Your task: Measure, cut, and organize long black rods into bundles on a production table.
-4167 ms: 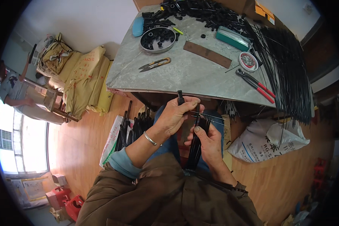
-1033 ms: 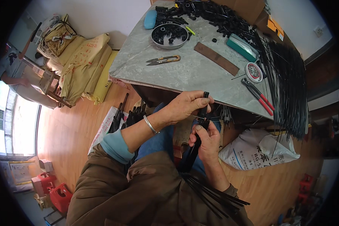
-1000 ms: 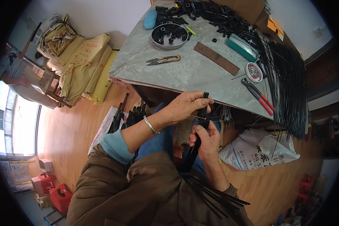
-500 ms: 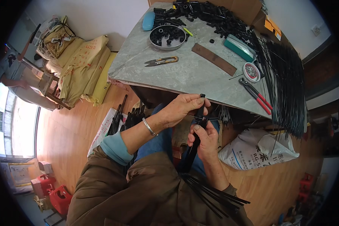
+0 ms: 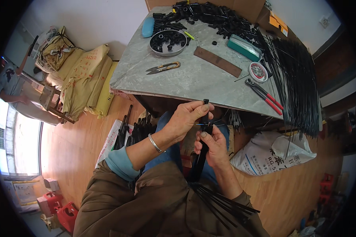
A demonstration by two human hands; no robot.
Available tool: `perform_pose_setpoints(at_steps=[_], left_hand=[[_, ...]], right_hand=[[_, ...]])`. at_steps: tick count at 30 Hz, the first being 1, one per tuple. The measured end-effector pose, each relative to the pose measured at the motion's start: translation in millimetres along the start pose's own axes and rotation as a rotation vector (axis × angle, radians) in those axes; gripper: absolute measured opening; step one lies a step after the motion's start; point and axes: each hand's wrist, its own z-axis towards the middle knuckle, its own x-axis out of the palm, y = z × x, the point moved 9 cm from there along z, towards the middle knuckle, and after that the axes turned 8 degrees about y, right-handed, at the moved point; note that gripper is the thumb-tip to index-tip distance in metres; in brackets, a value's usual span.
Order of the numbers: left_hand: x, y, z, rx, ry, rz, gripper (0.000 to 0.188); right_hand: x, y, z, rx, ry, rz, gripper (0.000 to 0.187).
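Rods, thin and black, fan across a seated person's brown garment, near the lower end of a dark bundle slanting between the legs. The right hand is closed around the bundle's upper part, thumb uppermost. Just above, the left hand, a silver bracelet at its wrist, pinches an upright black tubular fitting between thumb and fingers, at the near edge of a grey table. Thin wire shows between the hands, though what it joins is too small to make out. More black rods stand beside the left leg; a white sack slumps on the floor at right. On the table lie snips, red-handled pliers, a brown flat bar and a metal dish of black parts. Long black strands overhang its right side; a heap of black pieces lies farther back. At far left, another person is near yellow sacks.
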Motion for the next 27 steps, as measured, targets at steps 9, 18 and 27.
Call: perform_pose_setpoints(at_steps=[9,18,27], left_hand=[[2,6,2,-0.02,0.051,-0.27,0.033],[8,3,-24,-0.108,0.05,0.274,0.033],[11,15,-26,-0.013,0.057,0.061,0.035]], right_hand=[[4,-1,0,-0.007,0.059,0.09,0.018],[-4,4,-6,-0.039,-0.035,-0.041,0.024],[-22,21,-5,0.009,0.061,-0.578,0.016]])
